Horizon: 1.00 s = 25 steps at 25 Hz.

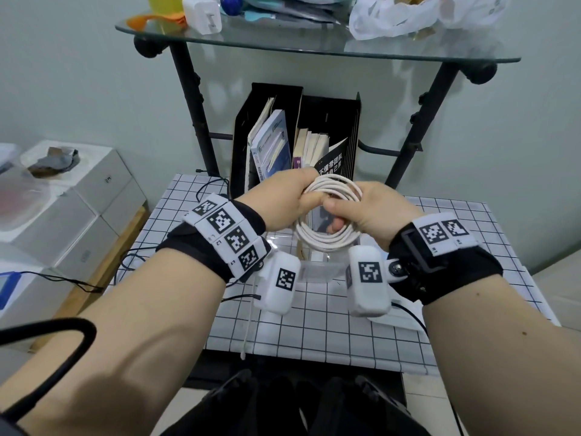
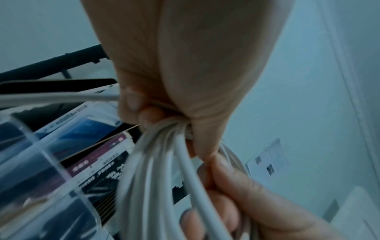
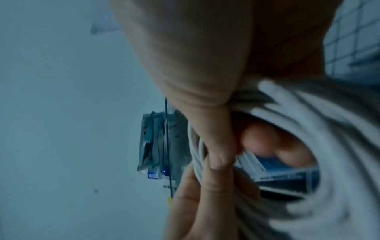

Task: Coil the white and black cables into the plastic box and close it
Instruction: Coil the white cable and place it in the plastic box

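Note:
The white cable (image 1: 327, 237) is wound into a round coil of several loops, held up over the clear plastic box (image 1: 317, 265) on the checked table. My left hand (image 1: 289, 196) grips the coil's upper left, fingers curled round the bundled strands (image 2: 156, 146). My right hand (image 1: 355, 206) grips its upper right, thumb on top and fingers through the loop (image 3: 259, 139). One loose white end (image 1: 248, 322) hangs past the table's front edge. A thin black cable (image 1: 207, 187) lies at the table's back left. The box is largely hidden behind my hands and the wrist cameras.
A black file holder (image 1: 298, 136) full of books stands right behind the coil. Above it is a glass shelf (image 1: 314, 45) on black legs, cluttered with bags. White cartons (image 1: 78, 196) are stacked at the left. The checked table (image 1: 345, 335) shows in front.

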{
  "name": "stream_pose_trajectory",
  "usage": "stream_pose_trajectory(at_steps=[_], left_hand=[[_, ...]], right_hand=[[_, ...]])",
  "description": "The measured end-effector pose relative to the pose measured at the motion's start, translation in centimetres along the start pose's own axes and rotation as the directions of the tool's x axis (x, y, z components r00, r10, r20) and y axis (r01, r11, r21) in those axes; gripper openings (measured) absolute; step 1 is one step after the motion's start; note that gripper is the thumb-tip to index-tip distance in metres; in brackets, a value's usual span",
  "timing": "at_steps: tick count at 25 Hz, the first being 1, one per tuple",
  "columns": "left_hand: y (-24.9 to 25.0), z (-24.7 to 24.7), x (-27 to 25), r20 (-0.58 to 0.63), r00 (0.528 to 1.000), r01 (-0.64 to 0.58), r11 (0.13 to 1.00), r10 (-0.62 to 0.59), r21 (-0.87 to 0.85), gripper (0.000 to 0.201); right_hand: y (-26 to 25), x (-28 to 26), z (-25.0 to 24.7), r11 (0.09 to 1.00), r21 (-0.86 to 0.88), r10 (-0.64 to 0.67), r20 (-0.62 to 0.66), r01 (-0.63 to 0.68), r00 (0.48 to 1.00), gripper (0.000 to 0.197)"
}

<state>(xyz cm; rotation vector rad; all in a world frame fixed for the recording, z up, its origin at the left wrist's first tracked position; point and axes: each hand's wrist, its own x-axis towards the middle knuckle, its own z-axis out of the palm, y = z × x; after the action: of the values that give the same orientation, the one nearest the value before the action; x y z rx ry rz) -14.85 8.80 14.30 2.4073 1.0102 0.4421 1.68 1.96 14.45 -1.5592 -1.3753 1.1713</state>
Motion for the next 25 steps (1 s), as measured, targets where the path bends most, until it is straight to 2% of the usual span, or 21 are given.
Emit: stream_pose_trajectory(at_steps=[2,4,6,7,9,11,13,15,17,19,21,23,25], left_hand=[[-0.3,0.5,-0.1,-0.065,0.996,0.042,0.987,-0.053,-0.153,0.020],[-0.4,1.2,-0.4,-0.033,0.993,0.091,0.902,-0.116,-0.423,0.022],[0.0,1.9,-0.8,-0.030,0.987,0.104,0.777,-0.157,-0.621,0.019],[0.2,2.1,-0.8,-0.049,0.984,0.099,0.750,-0.173,-0.653,0.020],[0.4,1.9,-0.8,-0.098,0.979,0.087,0.797,-0.180,-0.598,0.022],[0.4,1.1,-1.0,-0.091,0.985,0.083,0.863,-0.147,-0.498,0.022],[0.4,0.3,-1.0,-0.020,0.996,0.076,0.914,-0.092,-0.398,0.022],[0.6,0.1,-0.9,0.020,0.999,0.047,0.950,-0.043,-0.309,0.021],[0.6,0.2,-0.9,0.028,0.999,0.044,0.937,-0.036,-0.345,0.021],[0.3,0.7,-1.0,0.032,0.997,0.082,0.857,-0.076,-0.509,0.018],[0.0,1.3,-1.2,0.046,0.988,0.137,0.704,-0.147,-0.697,0.013],[0.1,1.9,-1.3,0.056,0.977,0.167,0.566,-0.207,-0.807,0.011],[0.4,2.0,-1.1,0.028,0.970,0.161,0.551,-0.241,-0.819,0.014]], right_hand=[[0.4,0.2,0.4,0.964,0.265,0.017,-0.066,0.001,0.998,0.008],[0.6,0.3,0.8,0.873,0.486,0.053,-0.155,0.029,0.986,0.013],[0.7,0.3,1.7,0.812,0.577,0.053,-0.218,0.085,0.974,0.018],[0.7,0.2,2.0,0.802,0.587,0.036,-0.234,0.111,0.972,0.017],[0.6,-0.1,2.0,0.808,0.581,0.023,-0.196,0.097,0.980,0.012],[0.1,-0.6,1.4,0.820,0.572,0.053,-0.087,0.006,0.995,0.007],[-0.2,-1.0,0.8,0.786,0.615,0.085,-0.010,-0.061,0.996,0.014],[-0.4,-1.3,0.8,0.752,0.656,0.088,-0.003,-0.065,0.996,0.021],[-0.5,-1.4,1.5,0.793,0.608,0.067,-0.008,-0.049,0.998,0.029],[-0.4,-1.2,2.1,0.781,0.624,0.046,-0.009,-0.030,0.999,0.036],[-0.1,-0.7,2.4,0.693,0.721,0.012,-0.056,0.032,0.998,0.041],[0.2,-0.1,2.8,0.634,0.764,-0.024,-0.138,0.122,0.990,0.039],[0.4,0.1,3.0,0.636,0.754,-0.046,-0.174,0.163,0.984,0.040]])
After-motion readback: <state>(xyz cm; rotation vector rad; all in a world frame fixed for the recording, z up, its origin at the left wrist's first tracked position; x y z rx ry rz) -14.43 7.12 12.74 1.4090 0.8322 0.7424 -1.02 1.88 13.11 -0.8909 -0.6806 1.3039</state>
